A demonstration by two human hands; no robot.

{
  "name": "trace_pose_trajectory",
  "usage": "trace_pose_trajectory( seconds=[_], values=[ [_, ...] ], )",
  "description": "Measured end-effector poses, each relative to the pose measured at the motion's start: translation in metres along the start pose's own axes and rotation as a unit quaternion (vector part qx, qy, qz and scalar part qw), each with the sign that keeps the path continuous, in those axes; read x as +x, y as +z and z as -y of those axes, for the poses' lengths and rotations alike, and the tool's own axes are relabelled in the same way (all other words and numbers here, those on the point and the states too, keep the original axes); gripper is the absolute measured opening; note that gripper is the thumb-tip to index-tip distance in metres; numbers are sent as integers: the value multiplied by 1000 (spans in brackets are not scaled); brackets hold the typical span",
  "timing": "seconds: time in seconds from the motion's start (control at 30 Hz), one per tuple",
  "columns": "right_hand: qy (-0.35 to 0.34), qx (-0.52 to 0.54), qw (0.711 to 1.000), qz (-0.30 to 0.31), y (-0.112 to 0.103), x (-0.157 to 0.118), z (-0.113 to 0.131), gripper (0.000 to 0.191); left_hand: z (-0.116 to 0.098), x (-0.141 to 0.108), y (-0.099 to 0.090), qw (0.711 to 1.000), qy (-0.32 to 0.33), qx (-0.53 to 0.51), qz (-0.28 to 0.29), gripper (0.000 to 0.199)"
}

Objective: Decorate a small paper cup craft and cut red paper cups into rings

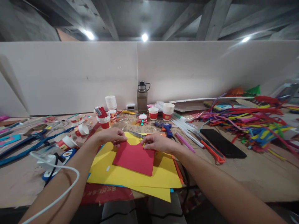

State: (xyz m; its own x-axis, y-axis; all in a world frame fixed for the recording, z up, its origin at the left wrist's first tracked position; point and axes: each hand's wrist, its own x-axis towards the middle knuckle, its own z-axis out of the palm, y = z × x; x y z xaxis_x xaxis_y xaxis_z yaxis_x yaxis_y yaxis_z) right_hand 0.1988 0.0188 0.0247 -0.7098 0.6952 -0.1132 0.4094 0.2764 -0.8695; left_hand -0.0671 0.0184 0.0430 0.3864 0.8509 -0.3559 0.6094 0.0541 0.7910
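Observation:
A piece of red paper with a curved notch in its far edge lies over yellow sheets. My left hand pinches the red paper's far left corner. At the far right corner, my right hand grips the same paper between thumb and fingers. Just beyond the notch rests a pair of scissors, its blades pointing left and its handles partly hidden by my right hand. A small white scrap sits on the yellow sheet.
Paper cups, a water bottle and a blue glue gun stand or lie beyond my hands. Rightward are a box cutter, a phone and colourful pipe cleaners. A white cable crosses my left forearm.

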Motion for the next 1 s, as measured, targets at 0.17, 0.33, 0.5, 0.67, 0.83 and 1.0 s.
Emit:
trace_pose_trajectory(
  seconds=[0.17,0.33,0.5,0.67,0.83,1.0],
  values=[
    [2,-32,999,12,-1,-3,3,31,3,4,2,999,-33,29,4,44],
    [40,12,999,-18,-3,-4,3,25,1,7,6,995,-55,74,31,45],
    [22,-45,995,-85,-5,-1,4,16,3,8,4,995,-60,81,-2,51],
    [23,-57,991,-117,-4,-2,8,17,3,13,5,988,-5,79,-133,47],
    [0,-67,986,-153,-4,-1,10,15,-12,19,23,935,164,-107,-296,32],
    [-76,-47,972,-218,-3,1,9,18,-24,23,50,916,191,-291,-201,27]
  ],
)
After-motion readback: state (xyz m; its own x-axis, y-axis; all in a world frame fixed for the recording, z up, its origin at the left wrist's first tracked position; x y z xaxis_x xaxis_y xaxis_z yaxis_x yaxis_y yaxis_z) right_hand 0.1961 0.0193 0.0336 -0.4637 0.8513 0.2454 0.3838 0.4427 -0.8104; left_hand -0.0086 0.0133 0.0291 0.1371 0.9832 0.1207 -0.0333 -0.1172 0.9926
